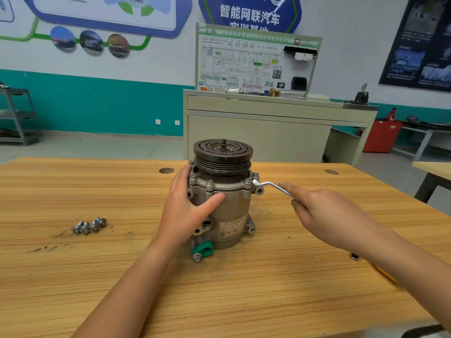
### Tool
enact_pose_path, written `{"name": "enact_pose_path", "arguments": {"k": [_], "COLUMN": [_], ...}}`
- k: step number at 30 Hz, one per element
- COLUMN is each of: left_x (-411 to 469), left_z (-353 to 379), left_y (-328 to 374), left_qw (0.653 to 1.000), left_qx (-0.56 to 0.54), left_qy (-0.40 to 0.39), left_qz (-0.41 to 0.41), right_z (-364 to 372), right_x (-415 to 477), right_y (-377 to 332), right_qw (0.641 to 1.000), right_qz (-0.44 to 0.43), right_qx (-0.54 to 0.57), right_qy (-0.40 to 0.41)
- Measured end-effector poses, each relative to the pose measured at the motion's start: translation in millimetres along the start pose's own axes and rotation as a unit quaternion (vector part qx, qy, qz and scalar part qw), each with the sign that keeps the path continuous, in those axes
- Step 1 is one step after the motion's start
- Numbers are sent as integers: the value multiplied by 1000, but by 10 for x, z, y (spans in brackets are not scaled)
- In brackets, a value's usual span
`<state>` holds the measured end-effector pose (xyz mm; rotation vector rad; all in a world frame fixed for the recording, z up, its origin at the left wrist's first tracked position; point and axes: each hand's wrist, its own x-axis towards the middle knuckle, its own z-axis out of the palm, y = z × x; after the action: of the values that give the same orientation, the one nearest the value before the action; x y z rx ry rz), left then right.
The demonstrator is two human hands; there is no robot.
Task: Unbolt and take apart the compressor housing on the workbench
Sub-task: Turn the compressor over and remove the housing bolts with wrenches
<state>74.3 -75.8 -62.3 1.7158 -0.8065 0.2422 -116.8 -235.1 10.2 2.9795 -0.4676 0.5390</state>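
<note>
A grey metal compressor (pixel 233 206) stands upright on the wooden workbench (pixel 97 276), its dark grooved pulley (pixel 223 154) on top. Several bolts sit in the flange under the pulley. My left hand (pixel 188 211) wraps round the housing's left side, thumb across the front. My right hand (pixel 324 213) grips the handle of an offset ring wrench (pixel 268 185), index finger stretched along it. The wrench's ring end sits on a flange bolt at the housing's right. Several removed bolts (pixel 89 225) lie in a row on the bench to the left.
A green clip with a bolt (pixel 202 251) sticks out at the compressor's base. A small nut (pixel 353 256) and a yellow object (pixel 385 274) lie partly hidden under my right forearm. Behind the bench stands a beige cabinet with a wiring display board (pixel 256 64).
</note>
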Motion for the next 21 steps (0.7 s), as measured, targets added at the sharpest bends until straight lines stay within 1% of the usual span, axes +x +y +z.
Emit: {"name": "enact_pose_path", "arguments": {"k": [7, 8, 10, 12, 14, 17, 19, 21], "left_x": [-1, 1, -3, -8, -7, -2, -2, -4], "left_z": [-13, -14, -17, -18, -20, -18, -14, -13], "left_y": [19, 22, 32, 37, 41, 32, 25, 24], "left_qw": [1000, 1000, 1000, 1000, 1000, 1000, 1000, 1000], "left_qx": [-5, -5, -3, -4, -5, -5, -7, -10], "left_qy": [-7, -7, -7, -8, -7, -9, -10, -11], "left_qz": [-2, -3, -6, -7, -7, -5, -5, -5], "right_z": [-24, -49, -118, -164, -192, -224, -226, -236], "right_x": [4, -3, 2, 12, 30, 48, 75, 114], "right_y": [-90, -125, -200, -330, -497, -681, -670, -565], "right_qw": [998, 999, 997, 987, 975, 965, 963, 961], "right_qz": [33, 34, 31, 23, 26, 24, 16, -3], "right_qx": [51, 26, -72, -158, -215, -246, -256, -270], "right_qy": [-10, -9, -10, -18, -47, -81, -80, -63]}}
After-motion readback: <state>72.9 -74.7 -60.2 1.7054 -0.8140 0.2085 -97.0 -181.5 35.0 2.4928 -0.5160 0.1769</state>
